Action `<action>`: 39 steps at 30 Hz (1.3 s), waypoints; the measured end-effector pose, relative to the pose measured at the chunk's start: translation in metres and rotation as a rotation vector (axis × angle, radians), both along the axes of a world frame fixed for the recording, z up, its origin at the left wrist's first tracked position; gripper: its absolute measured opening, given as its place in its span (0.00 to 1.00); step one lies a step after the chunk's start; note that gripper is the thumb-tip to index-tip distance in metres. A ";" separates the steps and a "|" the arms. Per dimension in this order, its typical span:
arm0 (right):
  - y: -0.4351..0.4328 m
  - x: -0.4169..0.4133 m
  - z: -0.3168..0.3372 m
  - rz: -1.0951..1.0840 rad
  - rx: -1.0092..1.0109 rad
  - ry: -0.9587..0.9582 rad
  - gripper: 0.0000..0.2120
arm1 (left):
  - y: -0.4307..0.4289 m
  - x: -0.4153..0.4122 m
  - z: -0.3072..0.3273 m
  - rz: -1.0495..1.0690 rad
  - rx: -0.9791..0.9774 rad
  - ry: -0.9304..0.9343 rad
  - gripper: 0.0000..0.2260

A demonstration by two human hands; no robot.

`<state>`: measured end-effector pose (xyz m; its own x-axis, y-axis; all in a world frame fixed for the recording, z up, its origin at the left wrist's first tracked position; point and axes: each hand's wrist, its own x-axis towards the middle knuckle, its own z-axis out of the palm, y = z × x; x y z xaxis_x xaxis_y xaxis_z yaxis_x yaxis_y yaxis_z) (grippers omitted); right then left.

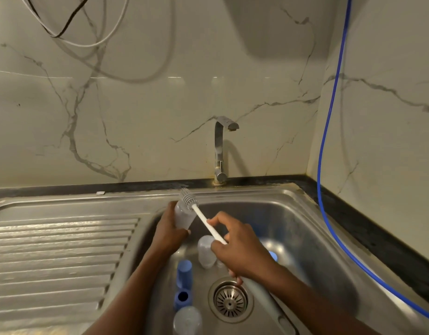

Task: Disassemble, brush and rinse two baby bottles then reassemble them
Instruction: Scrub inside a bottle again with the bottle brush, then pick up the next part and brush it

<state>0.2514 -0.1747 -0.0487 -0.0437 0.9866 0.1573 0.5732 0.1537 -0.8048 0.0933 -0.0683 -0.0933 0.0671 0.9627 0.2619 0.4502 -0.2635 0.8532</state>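
While the left hand holds a clear bottle over the sink, its fingers wrapped around the body, the right hand grips the brush, fingers closed on the white handle. The brush head is at the bottle's upper end, seemingly outside. I judge this is the brushing step. Next, the head must enter the mouth straight. A second bottle and blue parts lie in the sink.

Bottle parts in sink, tap behind
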 end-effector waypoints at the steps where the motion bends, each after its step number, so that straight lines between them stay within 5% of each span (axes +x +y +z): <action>1: 0.000 0.001 0.002 -0.003 -0.014 0.015 0.14 | 0.001 -0.001 0.000 -0.003 0.015 0.000 0.29; 8: 0.011 0.067 0.024 -0.062 -0.187 0.204 0.13 | -0.005 0.020 -0.001 -0.122 -0.058 -0.078 0.29; 14: 0.019 0.100 0.002 -0.082 -0.326 -0.011 0.13 | -0.015 0.039 -0.010 -0.385 -0.335 -0.065 0.29; 24: 0.026 0.123 -0.006 -0.203 -0.277 -0.206 0.10 | -0.047 0.088 -0.008 -0.654 -0.226 0.198 0.30; 39: 0.032 0.123 -0.015 -0.241 -0.203 -0.168 0.10 | -0.088 0.147 -0.054 -0.926 -0.082 0.649 0.30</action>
<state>0.3747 -0.1428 -0.0632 0.1852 0.9822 -0.0321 0.7007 -0.1549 -0.6964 0.2405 -0.1559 -0.1472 0.8631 0.4843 -0.1434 0.4743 -0.6798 0.5594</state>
